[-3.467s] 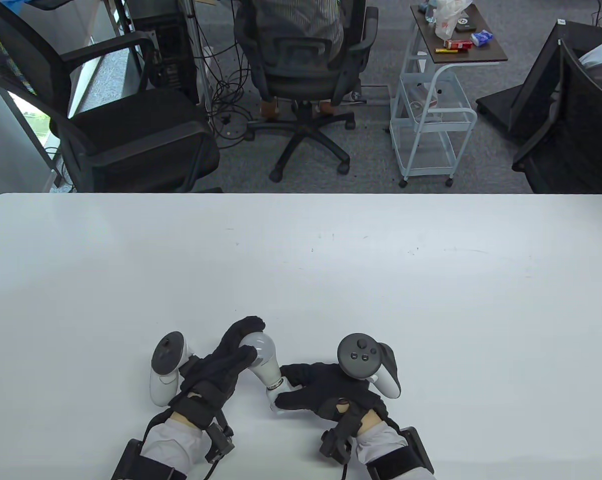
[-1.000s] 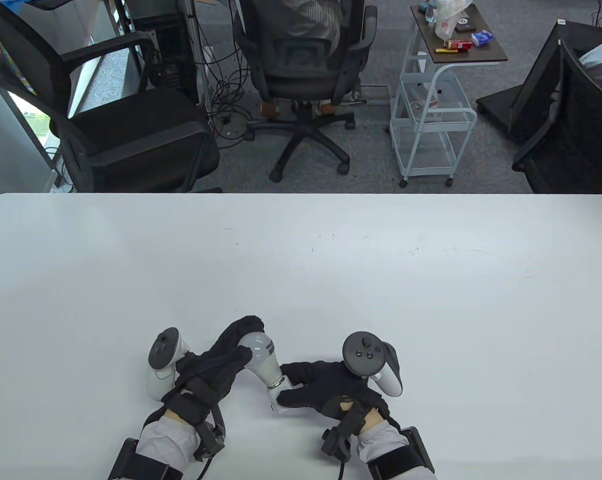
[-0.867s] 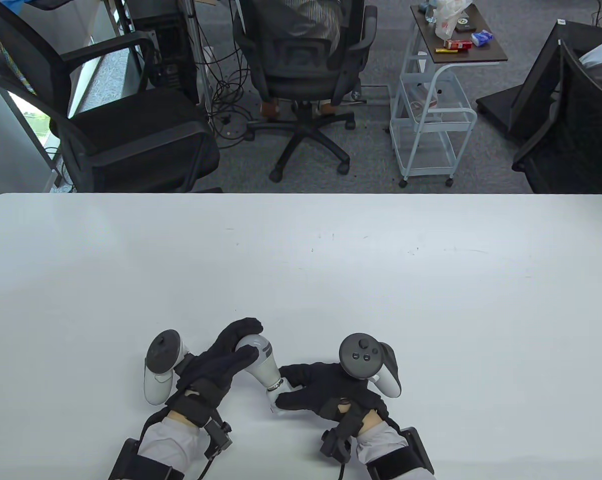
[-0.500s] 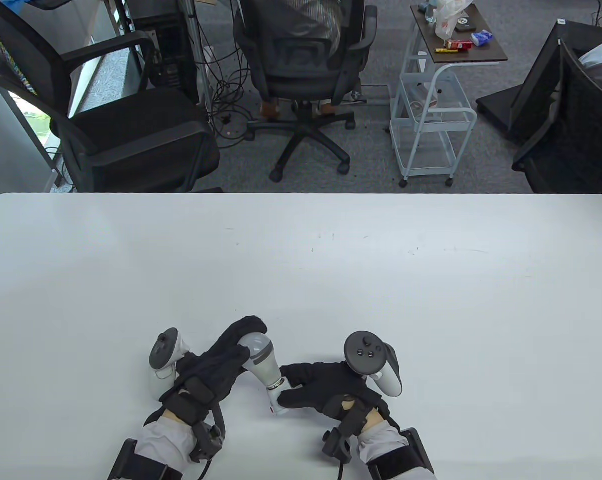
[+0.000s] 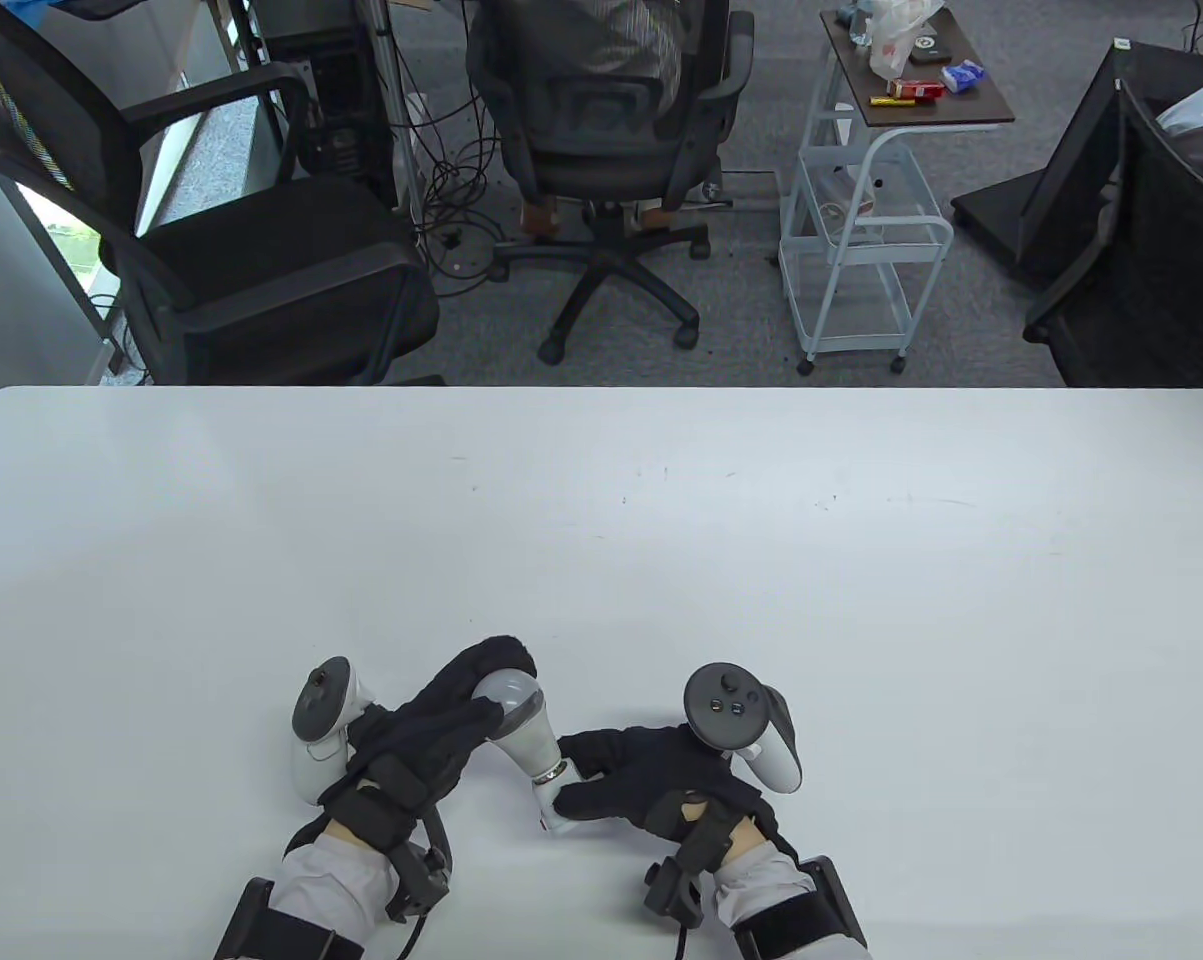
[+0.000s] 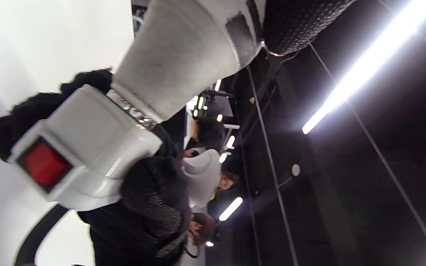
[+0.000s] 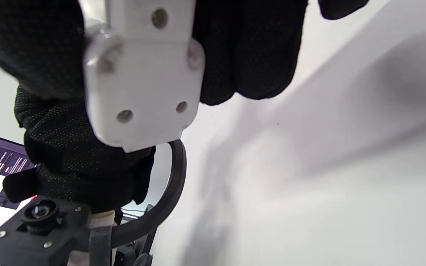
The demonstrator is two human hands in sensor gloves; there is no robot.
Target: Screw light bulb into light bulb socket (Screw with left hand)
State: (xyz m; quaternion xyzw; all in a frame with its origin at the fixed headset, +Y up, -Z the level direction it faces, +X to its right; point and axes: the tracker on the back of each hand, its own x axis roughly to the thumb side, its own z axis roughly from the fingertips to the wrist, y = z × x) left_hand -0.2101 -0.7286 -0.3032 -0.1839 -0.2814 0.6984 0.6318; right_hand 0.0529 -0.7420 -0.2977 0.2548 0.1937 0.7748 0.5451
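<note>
Table view: my left hand [image 5: 431, 725] wrapped round light bulb [image 5: 521, 722] globe | bulb base seated in socket [image 5: 551, 808], tilted | my right hand [image 5: 651, 785] grips socket, just right of bulb | low over table [image 5: 601, 520] near edge

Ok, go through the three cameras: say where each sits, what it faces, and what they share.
Table view: overhead, facing the table; left hand grips the bulb, right hand the socket.
Left wrist view: beneath the left hand, tilted toward the ceiling; the right hand's gloved fingers show.
Right wrist view: under the right hand, facing the socket's base.
Shared: the socket in all views.
</note>
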